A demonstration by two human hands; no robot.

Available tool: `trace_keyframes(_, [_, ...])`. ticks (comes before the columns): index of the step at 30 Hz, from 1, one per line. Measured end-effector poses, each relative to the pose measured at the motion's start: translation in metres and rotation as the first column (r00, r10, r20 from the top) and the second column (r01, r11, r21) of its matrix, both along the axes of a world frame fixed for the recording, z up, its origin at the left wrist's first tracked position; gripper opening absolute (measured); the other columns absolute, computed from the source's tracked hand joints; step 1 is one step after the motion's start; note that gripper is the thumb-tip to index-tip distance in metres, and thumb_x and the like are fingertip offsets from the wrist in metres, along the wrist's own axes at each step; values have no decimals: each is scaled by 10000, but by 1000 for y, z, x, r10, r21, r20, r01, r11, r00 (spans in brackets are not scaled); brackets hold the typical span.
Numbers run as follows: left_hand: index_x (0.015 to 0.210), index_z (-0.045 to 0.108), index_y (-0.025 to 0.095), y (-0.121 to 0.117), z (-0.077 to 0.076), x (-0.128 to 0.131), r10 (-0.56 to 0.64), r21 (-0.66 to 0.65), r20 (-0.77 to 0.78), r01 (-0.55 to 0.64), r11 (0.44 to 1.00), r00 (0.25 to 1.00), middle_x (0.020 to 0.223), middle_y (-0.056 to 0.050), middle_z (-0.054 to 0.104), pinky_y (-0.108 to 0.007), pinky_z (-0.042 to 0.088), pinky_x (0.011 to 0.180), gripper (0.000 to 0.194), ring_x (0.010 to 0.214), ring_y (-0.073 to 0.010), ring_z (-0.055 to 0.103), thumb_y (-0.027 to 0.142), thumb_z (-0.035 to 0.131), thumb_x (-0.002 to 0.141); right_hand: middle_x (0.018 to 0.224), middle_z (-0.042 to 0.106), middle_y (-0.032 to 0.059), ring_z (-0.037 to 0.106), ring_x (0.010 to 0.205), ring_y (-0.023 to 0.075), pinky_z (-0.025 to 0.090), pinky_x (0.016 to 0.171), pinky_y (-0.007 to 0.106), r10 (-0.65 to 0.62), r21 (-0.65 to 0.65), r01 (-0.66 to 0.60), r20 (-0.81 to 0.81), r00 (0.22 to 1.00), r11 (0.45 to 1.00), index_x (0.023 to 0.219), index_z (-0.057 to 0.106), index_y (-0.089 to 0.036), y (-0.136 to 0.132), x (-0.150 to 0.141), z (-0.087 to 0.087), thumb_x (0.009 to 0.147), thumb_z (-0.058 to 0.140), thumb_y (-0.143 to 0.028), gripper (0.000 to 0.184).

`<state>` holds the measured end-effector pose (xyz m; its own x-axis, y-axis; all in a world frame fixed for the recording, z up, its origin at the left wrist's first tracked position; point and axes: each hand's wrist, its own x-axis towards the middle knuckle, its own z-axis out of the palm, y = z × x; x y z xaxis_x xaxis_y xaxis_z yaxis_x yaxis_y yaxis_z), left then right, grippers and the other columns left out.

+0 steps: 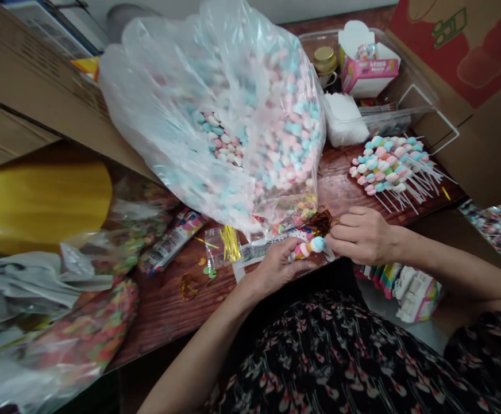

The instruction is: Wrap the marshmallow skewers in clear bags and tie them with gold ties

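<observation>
No words are reading clearly: the pink box [370, 77] is carrying pale characters too small to make out, the upper-right carton [477, 100] is showing a green outlined emblem on red, and the left carton [47, 92] is bearing faint, blurred lines of print

Candy bag [276, 109], skewers [390, 164] on table [166, 313]
</observation>
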<state>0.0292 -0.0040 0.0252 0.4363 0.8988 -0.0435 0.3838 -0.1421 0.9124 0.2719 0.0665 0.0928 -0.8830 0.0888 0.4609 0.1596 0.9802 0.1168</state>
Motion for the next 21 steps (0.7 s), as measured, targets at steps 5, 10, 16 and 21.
trace_keyframes(5, [866,657,158,2,-9,5,1,-14,-122,-2,1000,992,758,25,581,-216,392,650,281,709,-126,494,413,732,772,681,569,0,407,663,143,254,658,315,18,-91,-11,78,997,996,795,616,-185,-2,-4,5,936,405,-153,256])
trace_keyframes(10, [796,653,157,4,-7,15,-75,-128,5,75,989,997,685,46,545,-198,363,596,273,645,-105,452,423,713,773,681,582,8,414,650,144,236,644,319,6,-115,15,176,984,993,769,609,-185,-3,-6,11,911,444,-161,220])
trace_keyframes(16, [855,677,154,9,-7,29,-50,-100,62,56,993,997,743,14,610,-219,413,629,280,688,-127,500,396,752,736,665,588,11,387,601,134,172,593,315,-40,-200,92,249,968,975,748,603,-175,1,-12,2,863,524,-208,144])
trace_keyframes(21, [821,675,162,8,-6,25,21,-79,-38,-24,997,999,698,36,583,-203,368,578,227,635,-108,471,336,757,700,674,578,-6,412,655,141,233,652,322,38,-106,-20,163,986,994,791,600,-190,-1,-10,10,943,448,-205,215])
